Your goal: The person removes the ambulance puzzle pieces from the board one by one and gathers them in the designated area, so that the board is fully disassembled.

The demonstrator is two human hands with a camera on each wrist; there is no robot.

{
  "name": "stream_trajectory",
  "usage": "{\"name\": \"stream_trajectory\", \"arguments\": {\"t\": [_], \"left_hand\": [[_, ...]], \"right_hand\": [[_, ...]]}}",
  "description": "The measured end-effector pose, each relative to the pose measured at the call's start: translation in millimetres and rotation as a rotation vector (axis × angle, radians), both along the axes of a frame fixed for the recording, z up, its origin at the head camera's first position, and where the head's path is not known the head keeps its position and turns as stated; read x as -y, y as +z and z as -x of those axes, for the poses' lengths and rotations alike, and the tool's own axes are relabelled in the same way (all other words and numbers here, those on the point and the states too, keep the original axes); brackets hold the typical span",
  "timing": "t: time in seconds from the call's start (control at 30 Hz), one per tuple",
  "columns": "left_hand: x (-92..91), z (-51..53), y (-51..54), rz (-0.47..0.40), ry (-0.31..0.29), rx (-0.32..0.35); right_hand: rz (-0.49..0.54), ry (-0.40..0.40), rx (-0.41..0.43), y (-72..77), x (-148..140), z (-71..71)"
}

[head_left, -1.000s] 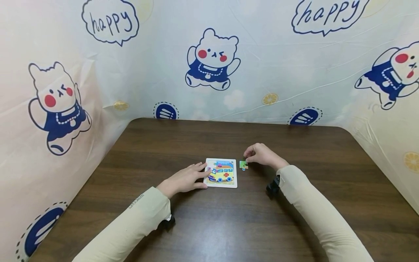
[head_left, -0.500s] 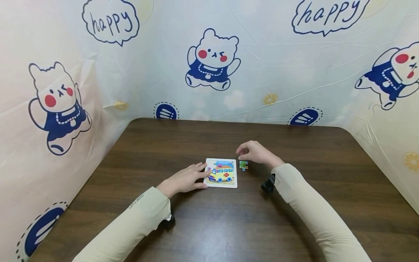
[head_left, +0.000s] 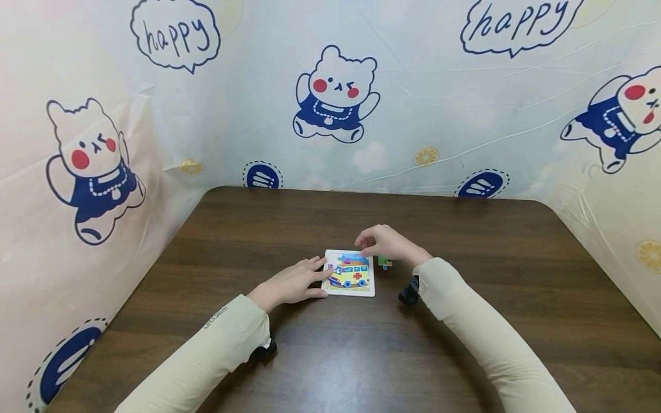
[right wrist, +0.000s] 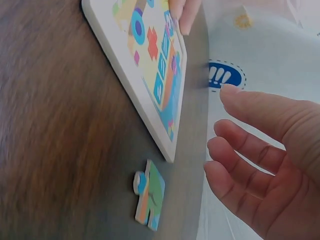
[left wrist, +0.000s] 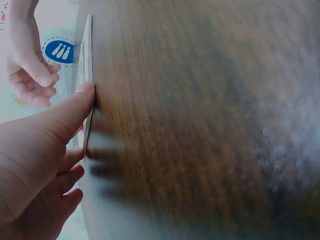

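Note:
My left hand [head_left: 291, 281] rests with extended fingers over the left edge of a small jigsaw puzzle board [head_left: 351, 294] picturing a yellow ambulance. In the left wrist view its thumb [left wrist: 82, 97] lies against the edge of the board. My right hand [head_left: 387, 242] hovers above the board's upper right corner, fingers loosely bent. Nothing sits between those fingers in the right wrist view. One loose puzzle piece [right wrist: 154, 192], green with some blue and orange, lies flat on the table just beyond the board's right side. From the head view the right hand partly covers that piece.
The board lies on a dark brown wooden table [head_left: 330, 367]. Behind and at both sides hangs a pale cloth [head_left: 248, 103] printed with cartoon bears. Dark wrist devices show under both cuffs, including the right wrist device [head_left: 409, 291].
My right hand has moved left, from beside the loose piece to over the board's upper right corner. The left hand, the board and the piece stay where they were.

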State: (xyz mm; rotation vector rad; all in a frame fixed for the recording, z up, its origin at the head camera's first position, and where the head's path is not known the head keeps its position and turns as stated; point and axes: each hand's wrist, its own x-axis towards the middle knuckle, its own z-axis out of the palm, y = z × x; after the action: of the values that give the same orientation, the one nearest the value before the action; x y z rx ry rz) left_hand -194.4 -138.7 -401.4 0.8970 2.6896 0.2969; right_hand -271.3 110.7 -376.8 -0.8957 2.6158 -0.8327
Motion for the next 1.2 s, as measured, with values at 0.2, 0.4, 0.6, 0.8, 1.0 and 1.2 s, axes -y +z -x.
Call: {"name": "stream_trajectory", "arguments": {"t": [0.2, 0.4, 0.6, 0.8, 1.0, 1.2], "left_hand": [[-0.6, 0.5, 0.2, 0.004, -0.005, -0.005], [-1.2, 0.6, 1.2, 0.004, -0.012, -0.006], [-0.4, 0.5, 1.4, 0.010, -0.012, -0.013], [0.0, 0.0, 1.5, 0.000, -0.030, -0.025], [0.1, 0.2, 1.2, -0.004, -0.032, -0.026], [0.5, 0.1, 0.6, 0.002, -0.037, -0.030]], "right_hand": [[-0.010, 0.031, 0.010, -2.9, 10, -0.6], [-0.018, 0.065, 0.046, -8.3, 16, 0.2], [-0.076, 0.083, 0.054, -13.2, 23, -0.1], [-0.119, 0.100, 0.055, -14.9, 28, -1.4], [-0.167, 0.107, 0.056, -17.1, 32, -1.0], [-0.181, 0.105, 0.065, -18.8, 33, 0.4]]}}
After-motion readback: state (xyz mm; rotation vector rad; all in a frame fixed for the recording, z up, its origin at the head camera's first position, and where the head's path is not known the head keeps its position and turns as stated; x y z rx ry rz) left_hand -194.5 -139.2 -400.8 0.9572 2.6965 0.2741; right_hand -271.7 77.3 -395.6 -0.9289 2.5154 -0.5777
